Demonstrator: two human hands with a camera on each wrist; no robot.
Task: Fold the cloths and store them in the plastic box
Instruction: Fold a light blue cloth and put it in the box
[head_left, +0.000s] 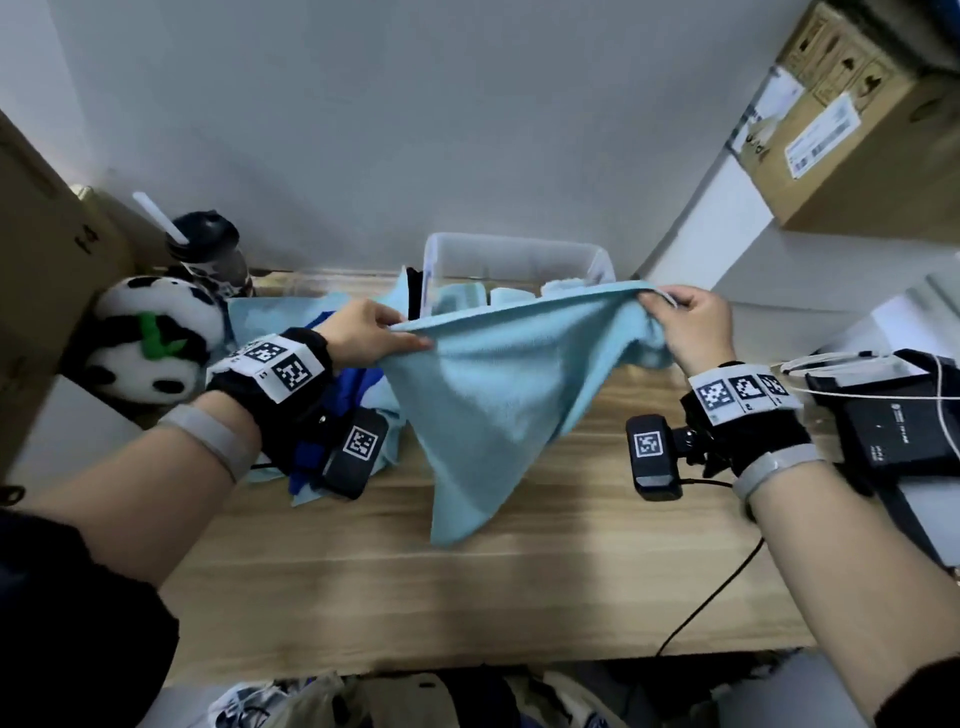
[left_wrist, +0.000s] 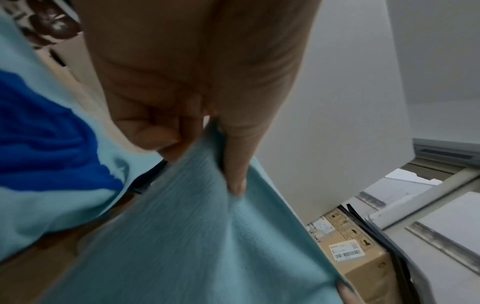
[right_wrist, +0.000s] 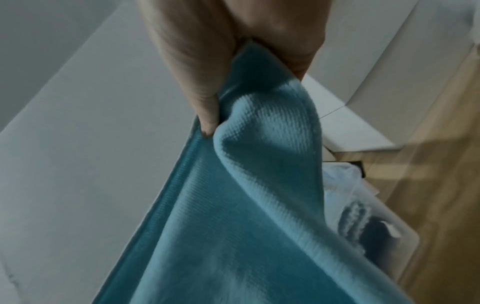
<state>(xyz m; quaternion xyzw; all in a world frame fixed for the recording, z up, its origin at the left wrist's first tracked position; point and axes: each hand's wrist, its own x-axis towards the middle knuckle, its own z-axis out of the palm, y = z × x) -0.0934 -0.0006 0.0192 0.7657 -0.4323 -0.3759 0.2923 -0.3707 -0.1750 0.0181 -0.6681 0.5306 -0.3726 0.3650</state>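
Both hands hold one light blue cloth (head_left: 498, 384) up at centre frame in the head view, above the wooden table (head_left: 467, 587). Left hand (head_left: 366, 332) pinches the cloth's top edge at its left end, thumb against fingers; right hand (head_left: 693, 325) grips the opposite end, fingers curled round a bunched corner. Hands well apart, top edge stretched between them, the rest hanging to a point near the table.

Clear plastic box (head_left: 519, 257) sits behind the cloth at upper centre against the wall, with pale blue fabric inside, probably folded cloths, partly hidden. A pile of cloths (head_left: 332, 426), light blue and dark blue, lies on the table under the left wrist.

Panda plush (head_left: 148, 343) and a dark cup (head_left: 210, 254) with straw at the left. Black device (head_left: 893, 431) with white cables at right edge. Cardboard box (head_left: 852, 119) in the upper right.
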